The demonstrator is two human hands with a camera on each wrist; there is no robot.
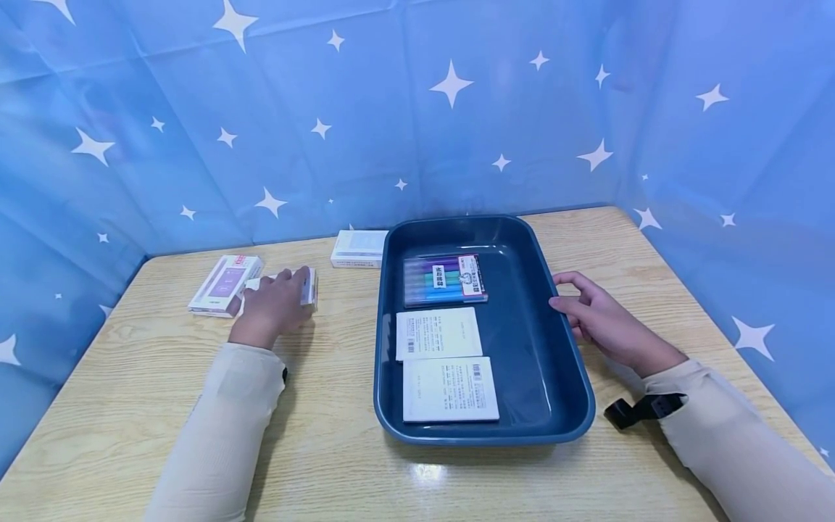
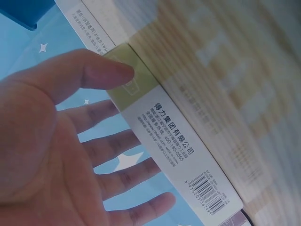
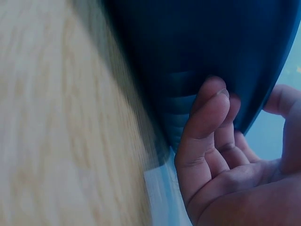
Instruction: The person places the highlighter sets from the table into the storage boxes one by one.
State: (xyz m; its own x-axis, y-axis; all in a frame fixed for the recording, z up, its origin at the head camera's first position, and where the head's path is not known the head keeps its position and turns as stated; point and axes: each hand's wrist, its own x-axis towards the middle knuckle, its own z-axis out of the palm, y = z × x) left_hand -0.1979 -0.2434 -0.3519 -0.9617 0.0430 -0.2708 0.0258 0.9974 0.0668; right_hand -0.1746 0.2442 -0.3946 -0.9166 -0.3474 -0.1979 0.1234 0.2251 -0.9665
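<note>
My left hand [image 1: 272, 308] is over a small white box [image 1: 309, 288] on the left part of the table. In the left wrist view, its thumb lies on the box's narrow side, which carries a barcode and a green end. The other fingers reach over the far side, where some fingertips are hidden. My right hand [image 1: 603, 326] holds the right rim of a dark blue tray [image 1: 541, 348]. In the right wrist view, curled fingers [image 3: 202, 117] sit beneath the rim, beside the tray's outer wall. Inside the tray lie a pack of coloured pens [image 1: 450, 280] and two white boxes, an upper one [image 1: 438, 333] and a lower one [image 1: 450, 389].
A white box with a purple panel [image 1: 225, 285] lies left of my left hand. Another white box [image 1: 359, 248] sits behind, against the tray's upper left corner. The wooden table [image 1: 339, 435] ends at a blue curtain [image 1: 365, 116] with white stars.
</note>
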